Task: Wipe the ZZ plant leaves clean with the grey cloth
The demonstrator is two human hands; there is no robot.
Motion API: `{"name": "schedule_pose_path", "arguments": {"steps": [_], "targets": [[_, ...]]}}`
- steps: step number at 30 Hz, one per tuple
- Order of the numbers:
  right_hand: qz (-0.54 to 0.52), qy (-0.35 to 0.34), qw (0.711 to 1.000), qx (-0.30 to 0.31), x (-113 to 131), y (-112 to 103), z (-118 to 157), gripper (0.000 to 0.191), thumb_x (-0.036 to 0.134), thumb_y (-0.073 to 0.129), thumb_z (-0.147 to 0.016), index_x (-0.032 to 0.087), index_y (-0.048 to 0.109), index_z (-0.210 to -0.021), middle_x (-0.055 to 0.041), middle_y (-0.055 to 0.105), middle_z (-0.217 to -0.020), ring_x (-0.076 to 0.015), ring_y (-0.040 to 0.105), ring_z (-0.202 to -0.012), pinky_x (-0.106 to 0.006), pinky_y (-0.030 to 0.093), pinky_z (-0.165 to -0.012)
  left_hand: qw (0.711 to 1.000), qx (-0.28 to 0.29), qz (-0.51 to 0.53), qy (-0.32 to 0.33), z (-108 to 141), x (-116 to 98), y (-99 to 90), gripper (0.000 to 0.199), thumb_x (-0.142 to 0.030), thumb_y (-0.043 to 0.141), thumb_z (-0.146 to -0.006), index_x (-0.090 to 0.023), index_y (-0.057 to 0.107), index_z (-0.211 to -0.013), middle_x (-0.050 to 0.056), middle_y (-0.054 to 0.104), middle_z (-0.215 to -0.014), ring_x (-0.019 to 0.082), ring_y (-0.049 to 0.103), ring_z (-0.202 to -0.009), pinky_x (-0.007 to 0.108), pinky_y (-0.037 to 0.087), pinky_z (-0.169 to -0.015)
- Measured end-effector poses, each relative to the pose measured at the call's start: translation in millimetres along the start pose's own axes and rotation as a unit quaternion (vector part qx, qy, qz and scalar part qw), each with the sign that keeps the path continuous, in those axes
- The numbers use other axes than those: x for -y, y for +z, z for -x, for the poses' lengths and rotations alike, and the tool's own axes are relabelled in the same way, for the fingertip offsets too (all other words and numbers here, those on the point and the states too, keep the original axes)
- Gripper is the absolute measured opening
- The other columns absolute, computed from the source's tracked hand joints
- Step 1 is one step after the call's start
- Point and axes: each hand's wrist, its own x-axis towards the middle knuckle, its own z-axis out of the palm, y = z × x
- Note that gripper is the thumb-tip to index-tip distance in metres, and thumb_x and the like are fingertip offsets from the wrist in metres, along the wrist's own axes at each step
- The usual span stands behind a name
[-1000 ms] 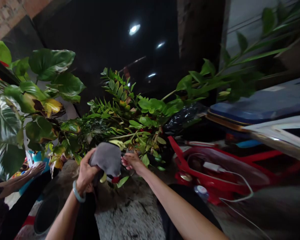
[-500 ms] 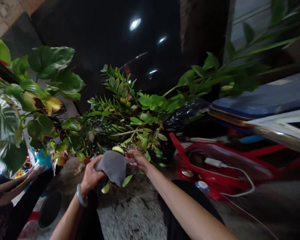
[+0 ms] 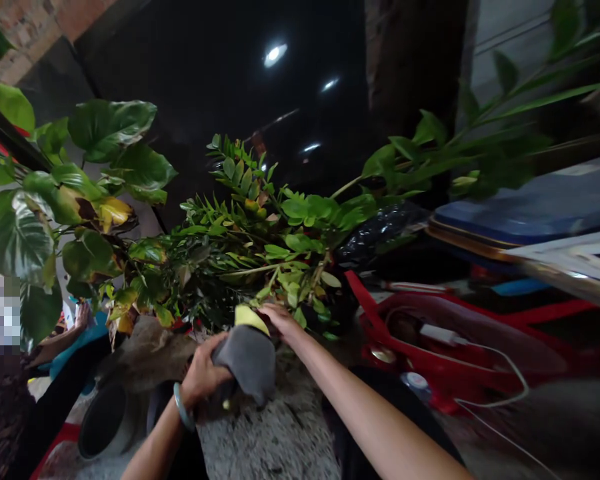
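Note:
A grey cloth (image 3: 253, 360) hangs in my left hand (image 3: 207, 373), which wears a pale bracelet and has its fingers wrapped round the cloth. Along the cloth's upper edge shows a flat yellow-green piece (image 3: 250, 319); whether it is a leaf or part of the cloth I cannot tell. My right hand (image 3: 280, 320) is beside that piece, at the low front stems of the leafy plant (image 3: 290, 267). Its fingers are drawn together and their tips are partly hidden, so what they pinch does not show clearly.
A large-leaved plant (image 3: 95, 193) leans in from the left. On the right are a red basket-like frame (image 3: 430, 360) with a white cable (image 3: 520, 373) and a blue-topped stack (image 3: 530, 207). A dark bucket (image 3: 103, 420) stands at lower left near another person's arm (image 3: 55, 347).
My left hand has moved right and slightly down with the grey cloth. More of the yellow-green piece shows above it. My right hand has closed in beside it, its fingers less spread.

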Motion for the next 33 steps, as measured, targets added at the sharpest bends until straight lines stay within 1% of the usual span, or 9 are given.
{"name": "schedule_pose_path", "arguments": {"steps": [2,4,8,11,15,17,23,28,33], "targets": [[0.0,0.019,1.0,-0.008,2,2,2,0.015,0.034,0.072,-0.071,0.019,0.068,-0.071,-0.0057,0.073,-0.07,-0.0205,0.068,-0.064,-0.026,0.043,-0.051,0.998,0.055,0.022,-0.031,27,12,10.4,0.062,-0.017,0.077,-0.057,-0.033,0.076,-0.117,0.002,0.077,-0.116,0.033,0.067,-0.112,0.044,0.049,-0.106],[0.004,0.035,0.999,-0.014,5,4,5,0.014,0.032,0.074,-0.071,0.018,0.071,-0.074,-0.0067,0.074,-0.07,-0.0185,0.068,-0.061,-0.024,0.043,-0.049,0.996,0.046,0.05,-0.056,45,20,15.2,0.062,-0.016,0.079,-0.056,-0.034,0.076,-0.116,0.001,0.077,-0.116,0.033,0.067,-0.113,0.042,0.049,-0.107],[0.018,0.017,0.999,-0.025,14,3,26,0.017,0.027,0.077,-0.066,0.02,0.073,-0.081,-0.006,0.077,-0.077,-0.0191,0.071,-0.068,-0.026,0.051,-0.057,0.985,-0.097,0.107,-0.089,59,31,9.7,0.062,-0.024,0.079,-0.061,-0.02,0.071,-0.122,0.008,0.074,-0.119,0.034,0.065,-0.117,0.046,0.046,-0.11],[-0.007,-0.022,1.0,-0.018,16,3,64,0.032,0.033,0.081,-0.062,0.022,0.075,-0.091,-0.0072,0.079,-0.093,-0.0244,0.074,-0.088,-0.028,0.055,-0.065,0.966,-0.206,0.13,-0.088,63,33,3.8,0.071,-0.029,0.078,-0.065,-0.016,0.061,-0.133,0.012,0.068,-0.131,0.033,0.059,-0.126,0.046,0.04,-0.114],[-0.001,-0.003,0.996,0.095,-7,27,135,0.059,0.05,0.083,-0.063,0.027,0.072,-0.116,-0.0071,0.076,-0.116,-0.0304,0.069,-0.109,-0.03,0.056,-0.062,0.96,-0.254,0.112,-0.021,69,30,17.3,0.079,-0.029,0.074,-0.072,-0.021,0.048,-0.146,0.012,0.056,-0.143,0.032,0.05,-0.135,0.047,0.034,-0.118],[-0.001,0.024,0.995,0.1,-28,46,162,0.062,0.055,0.086,-0.058,0.022,0.074,-0.109,-0.0082,0.079,-0.105,-0.0311,0.072,-0.099,-0.034,0.057,-0.064,0.965,-0.245,0.095,0.024,75,30,33.6,0.081,-0.028,0.073,-0.073,-0.02,0.045,-0.148,0.013,0.052,-0.143,0.033,0.047,-0.138,0.049,0.033,-0.119],[-0.054,0.012,0.997,-0.049,-55,70,193,0.054,0.049,0.093,-0.046,0.019,0.079,-0.089,-0.0075,0.081,-0.098,-0.0332,0.07,-0.109,-0.042,0.054,-0.098,0.976,-0.143,0.128,0.102,100,24,71.5,0.076,-0.012,0.062,-0.068,-0.023,0.053,-0.143,0.014,0.044,-0.149,0.033,0.037,-0.145,0.053,0.028,-0.122],[-0.079,-0.007,0.987,-0.143,-38,66,208,0.046,0.043,0.09,-0.048,0.02,0.08,-0.087,-0.0062,0.081,-0.097,-0.034,0.072,-0.107,-0.042,0.059,-0.094,0.962,-0.09,0.229,0.121,113,6,67.8,0.081,-0.013,0.065,-0.064,-0.023,0.052,-0.143,0.011,0.048,-0.149,0.033,0.039,-0.144,0.052,0.025,-0.124],[-0.067,-0.043,0.983,-0.164,-35,61,215,0.041,0.035,0.089,-0.049,0.019,0.08,-0.086,-0.0069,0.082,-0.092,-0.0352,0.074,-0.101,-0.044,0.063,-0.088,0.939,-0.067,0.32,0.103,118,1,63.7,0.082,-0.016,0.067,-0.064,-0.023,0.05,-0.144,0.01,0.051,-0.147,0.032,0.047,-0.136,0.046,0.041,-0.113]]}}
